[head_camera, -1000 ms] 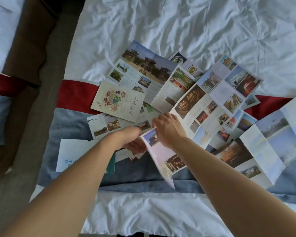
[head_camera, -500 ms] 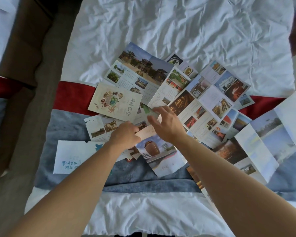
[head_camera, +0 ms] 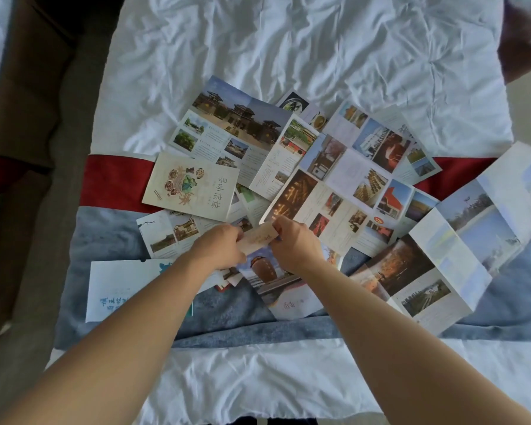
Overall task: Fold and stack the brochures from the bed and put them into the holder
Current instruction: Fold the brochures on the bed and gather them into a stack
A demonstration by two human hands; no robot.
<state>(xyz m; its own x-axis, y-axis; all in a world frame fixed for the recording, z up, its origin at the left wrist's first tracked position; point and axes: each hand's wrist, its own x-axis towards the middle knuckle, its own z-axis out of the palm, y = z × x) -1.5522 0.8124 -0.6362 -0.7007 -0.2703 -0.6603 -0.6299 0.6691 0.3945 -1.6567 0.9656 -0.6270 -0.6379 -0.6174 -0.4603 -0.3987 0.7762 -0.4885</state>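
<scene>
Brochure (head_camera: 259,237) mid-fold — left hand (head_camera: 218,251) and right hand (head_camera: 295,245) both pinch it; next, crease flat, start the stack.

Brochures (head_camera: 328,179) spread across bed (head_camera: 288,50)

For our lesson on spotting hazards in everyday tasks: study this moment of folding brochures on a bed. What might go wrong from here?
1. The left hand and right hand pinch a small pale folded brochure above soft bedding, so its crease may come out crooked.
2. Unfolded photo brochures overlap closely; lifting one could drag its neighbours.
3. The large pale blue unfolded brochure lies near the bed's right edge and might slide off.
</scene>
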